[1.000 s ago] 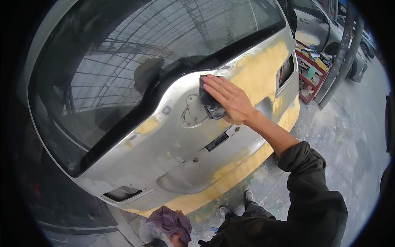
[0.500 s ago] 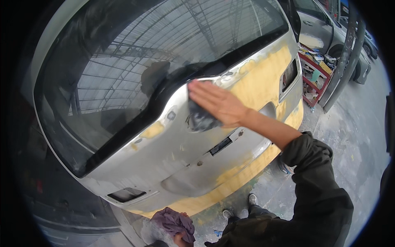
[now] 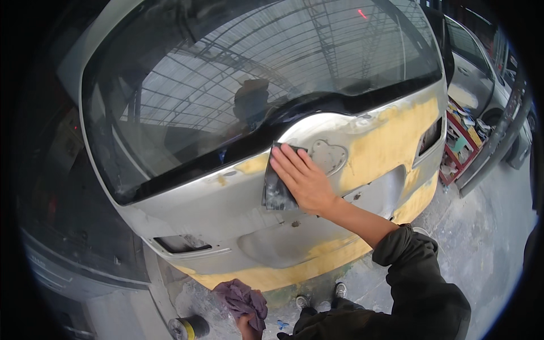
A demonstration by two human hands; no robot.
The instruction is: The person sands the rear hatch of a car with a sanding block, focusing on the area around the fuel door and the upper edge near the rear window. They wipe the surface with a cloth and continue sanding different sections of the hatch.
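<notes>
The right hand (image 3: 303, 180) lies flat on the silver tailgate (image 3: 226, 209) of a hatchback, its fingers (image 3: 286, 164) spread narrow and pressing a dark grey sanding sheet (image 3: 276, 190) against the panel just below the lower edge of the rear window (image 3: 255, 73), beside the bare badge recess (image 3: 327, 156). The sheet sits under the palm, its lower left part showing beyond the hand. Low at the bottom edge of the view, the left hand (image 3: 247, 326) is closed around a crumpled purple rag (image 3: 241, 297), held well apart from the panel. The work looks part done: the paint around the hand and across the middle of the tailgate is dull and scuffed, while broad patches of yellow filler (image 3: 385, 139) cover the right side near the empty lamp opening (image 3: 430, 136) and run along the tailgate's bottom edge. These patches seem rougher and probably want more smoothing, though the fisheye bend makes their surface hard to judge. A roll of yellow tape (image 3: 188, 327) lies on the dusty floor (image 3: 481, 238) below the left corner of the tailgate, and another car (image 3: 481, 68) stands at the far right.
</notes>
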